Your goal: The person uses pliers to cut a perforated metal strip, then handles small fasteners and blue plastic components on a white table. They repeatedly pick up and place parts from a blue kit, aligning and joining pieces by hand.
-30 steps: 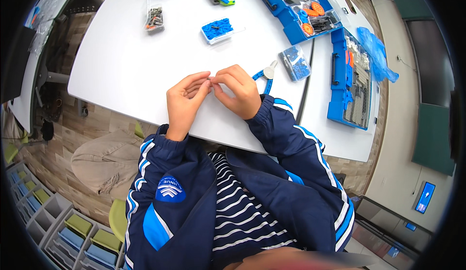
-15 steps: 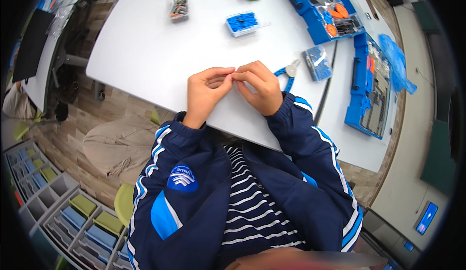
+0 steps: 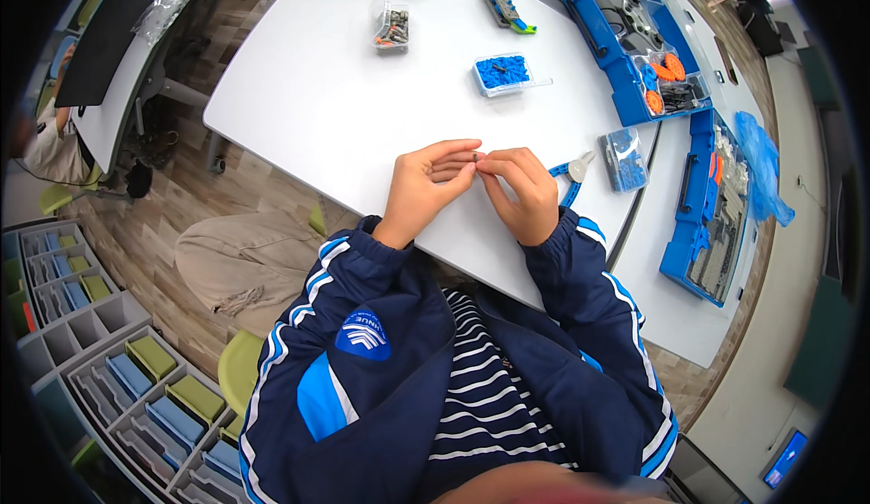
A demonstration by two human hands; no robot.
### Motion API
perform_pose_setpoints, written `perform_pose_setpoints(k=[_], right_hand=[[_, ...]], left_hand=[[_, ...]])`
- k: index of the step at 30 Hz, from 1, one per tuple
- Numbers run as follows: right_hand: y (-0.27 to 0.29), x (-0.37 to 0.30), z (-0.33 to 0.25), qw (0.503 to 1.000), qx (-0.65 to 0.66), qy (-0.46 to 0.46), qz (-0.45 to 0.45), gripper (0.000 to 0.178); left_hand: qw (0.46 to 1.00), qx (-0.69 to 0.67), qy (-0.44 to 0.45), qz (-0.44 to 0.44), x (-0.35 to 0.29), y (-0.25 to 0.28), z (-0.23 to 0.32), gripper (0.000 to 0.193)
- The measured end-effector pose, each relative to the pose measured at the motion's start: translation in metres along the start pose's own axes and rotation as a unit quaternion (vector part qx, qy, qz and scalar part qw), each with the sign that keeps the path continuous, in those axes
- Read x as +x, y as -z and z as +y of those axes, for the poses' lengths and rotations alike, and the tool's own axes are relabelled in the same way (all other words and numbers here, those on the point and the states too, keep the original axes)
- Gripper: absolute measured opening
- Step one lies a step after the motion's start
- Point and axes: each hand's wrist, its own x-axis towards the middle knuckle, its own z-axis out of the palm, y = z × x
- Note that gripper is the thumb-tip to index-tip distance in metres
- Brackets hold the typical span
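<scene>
Tiny dark piece (image 3: 475,156) pinched between both hands, up over the white counter (image 3: 299,96).

Left hand (image 3: 424,183) has a narrow grip, thumb and fingertips nearly meeting on it; right hand (image 3: 526,194) has a tight fingertip grip from the other side. Blue-handled pliers (image 3: 577,170) lie just beside the right hand, then a clear box (image 3: 623,160) with blue bits.

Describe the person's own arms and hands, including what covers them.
The left hand and right hand are bare, without gloves. Both arms wear long navy jacket sleeves: the left sleeve and right sleeve carry white and light-blue stripes along their outer sides and end in gathered navy cuffs.
</scene>
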Motion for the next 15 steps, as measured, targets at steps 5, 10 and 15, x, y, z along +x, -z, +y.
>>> perform_pose_setpoints(k=[5,10,15], right_hand=[[0.002,-0.001,0.000,1.000,0.007,0.001,-0.008,0.023],[0.001,-0.009,0.001,0.971,0.153,-0.181,-0.031,0.018],[-0.002,-0.012,0.005,0.921,0.280,-0.269,-0.012,0.017]], left_hand=[[0.999,0.027,0.010,-0.017,0.002,0.003,-0.001,0.025],[0.999,-0.018,0.019,-0.032,0.000,0.005,-0.005,0.027],[1.000,0.014,-0.004,-0.021,-0.004,0.002,-0.005,0.027]])
